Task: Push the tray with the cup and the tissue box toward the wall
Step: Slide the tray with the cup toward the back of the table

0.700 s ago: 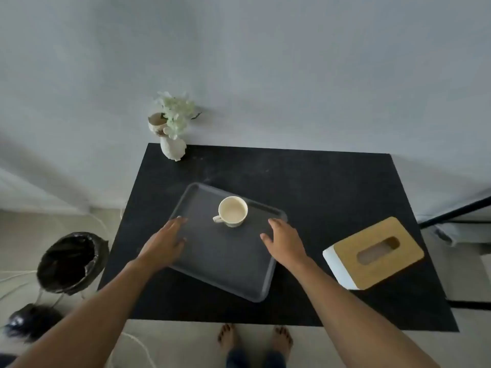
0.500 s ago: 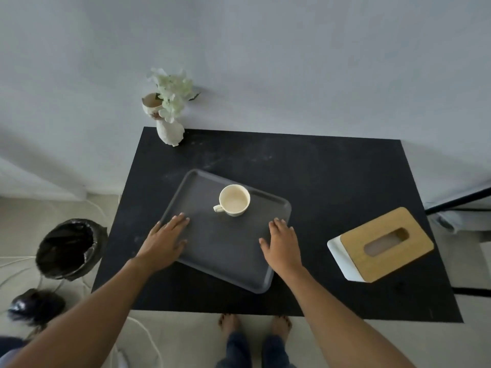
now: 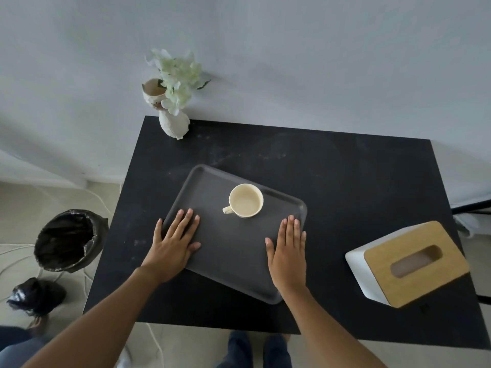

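Note:
A dark grey tray (image 3: 228, 251) lies at an angle on the black table (image 3: 345, 187), with a cream cup (image 3: 245, 200) standing upright near its far edge. My left hand (image 3: 174, 243) lies flat, fingers spread, over the tray's left rim. My right hand (image 3: 288, 251) lies flat on the tray's right side near its rim. Neither hand grips anything. The tissue box (image 3: 407, 262), white with a wooden slotted lid, stands on the table to the right, apart from the tray.
A white vase with pale flowers (image 3: 174, 102) stands at the table's far left corner against the wall (image 3: 292, 62). A black-lined bin (image 3: 69, 240) and a dark bag (image 3: 37, 296) are on the floor at left. My feet show below the table's near edge.
Both hands have flattened onto the tray, fingers now stretched out on its surface. The camera view has shifted closer; the tray, cup and tissue box keep their places on the table.

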